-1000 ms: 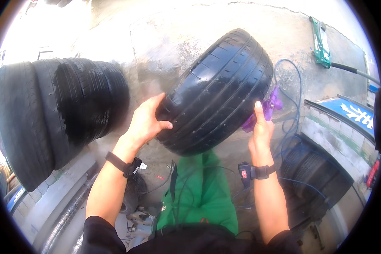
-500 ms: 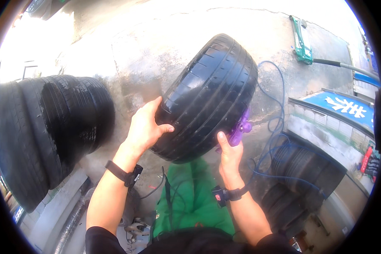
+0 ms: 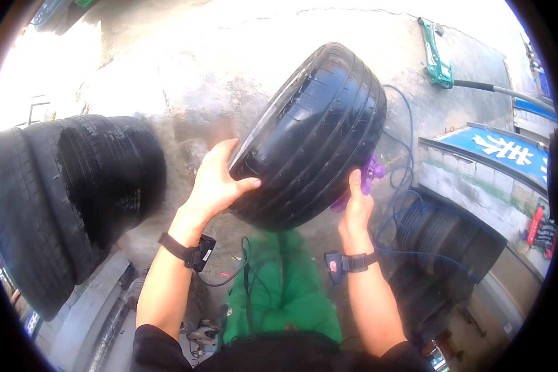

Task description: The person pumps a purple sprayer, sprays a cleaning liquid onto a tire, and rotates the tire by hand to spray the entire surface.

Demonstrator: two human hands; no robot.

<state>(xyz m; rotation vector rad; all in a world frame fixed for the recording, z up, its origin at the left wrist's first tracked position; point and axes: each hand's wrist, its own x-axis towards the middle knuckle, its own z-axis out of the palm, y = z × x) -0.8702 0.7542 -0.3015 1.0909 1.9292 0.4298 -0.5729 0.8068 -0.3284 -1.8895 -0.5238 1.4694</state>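
A shiny wet-looking black tire [image 3: 319, 139] leans at a tilt in the middle, in front of my legs. My left hand [image 3: 216, 183] is closed on its left edge, with the thumb lying on the tread and the fingers hidden behind the sidewall. Against the tire's lower right side, my right hand [image 3: 357, 211] is wrapped round a purple air gun [image 3: 370, 175], partly hidden by the hand and the tire. A blue hose [image 3: 409, 139] loops over the ground beside that hand; where it joins the gun is not visible.
Worn tires [image 3: 74, 192] lie stacked on their sides at the left. More tires [image 3: 446, 239] sit at the lower right under a ledge with a blue sign [image 3: 490, 146]. A green floor jack [image 3: 437, 62] with a long handle stands at the far right.
The tire has turned slightly and shifted a little right and away from me. Both hands moved right with it, the right one carrying the purple air gun.
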